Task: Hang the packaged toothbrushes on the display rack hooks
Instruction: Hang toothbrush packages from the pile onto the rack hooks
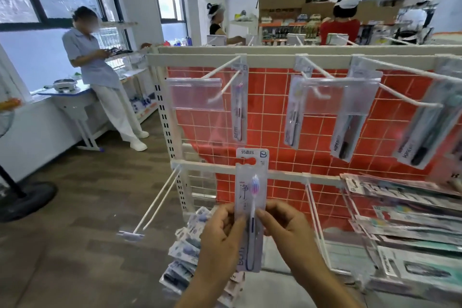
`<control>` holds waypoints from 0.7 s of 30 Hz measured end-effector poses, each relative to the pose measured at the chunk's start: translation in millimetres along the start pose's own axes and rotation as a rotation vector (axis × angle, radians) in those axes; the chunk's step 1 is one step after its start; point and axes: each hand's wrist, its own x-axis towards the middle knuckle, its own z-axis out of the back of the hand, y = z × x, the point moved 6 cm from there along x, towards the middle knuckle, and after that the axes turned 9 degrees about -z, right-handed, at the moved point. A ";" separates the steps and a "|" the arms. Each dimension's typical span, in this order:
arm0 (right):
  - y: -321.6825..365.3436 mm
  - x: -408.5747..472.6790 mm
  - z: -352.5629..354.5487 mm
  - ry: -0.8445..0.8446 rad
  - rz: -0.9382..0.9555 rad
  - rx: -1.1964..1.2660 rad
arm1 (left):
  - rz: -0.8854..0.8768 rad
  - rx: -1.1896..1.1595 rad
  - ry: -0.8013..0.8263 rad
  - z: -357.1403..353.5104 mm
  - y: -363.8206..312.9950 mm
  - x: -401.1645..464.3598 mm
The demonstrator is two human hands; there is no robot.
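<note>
I hold one packaged toothbrush [251, 197] upright in front of the display rack [250, 59], its hang hole at the top. My left hand [221, 230] pinches its left edge and my right hand [285, 222] pinches its right edge. The pack sits below the upper left hook [225, 85], where one toothbrush pack [238, 112] hangs behind a clear price tag [195, 94]. More packs hang on the hooks further right [293, 112] [348, 132] [422, 132]. A pile of packaged toothbrushes [185, 245] lies under my left hand.
A lower rail carries a long bare hook [155, 205] sticking out to the left and another [317, 220] to the right. Flat packs [405, 212] lie on the shelf at right. A person [100, 75] stands by a table at left; a fan base [27, 200] sits on the floor.
</note>
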 end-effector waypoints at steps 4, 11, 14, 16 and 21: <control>-14.1 -1.5 -11.8 -0.013 -0.007 -0.025 | 0.007 0.035 0.059 10.8 16.3 -6.4; -57.9 -3.6 -20.7 -0.050 -0.071 -0.164 | 0.079 0.136 0.107 22.2 56.9 -17.5; -75.8 -6.9 -19.9 -0.067 -0.116 -0.182 | 0.147 0.128 0.149 18.8 70.3 -25.4; -85.7 -10.3 -15.3 -0.076 -0.134 -0.199 | 0.189 0.145 0.184 13.9 82.2 -28.7; -108.7 -19.2 10.8 -0.145 -0.182 -0.216 | 0.175 0.201 0.291 -12.2 94.5 -31.6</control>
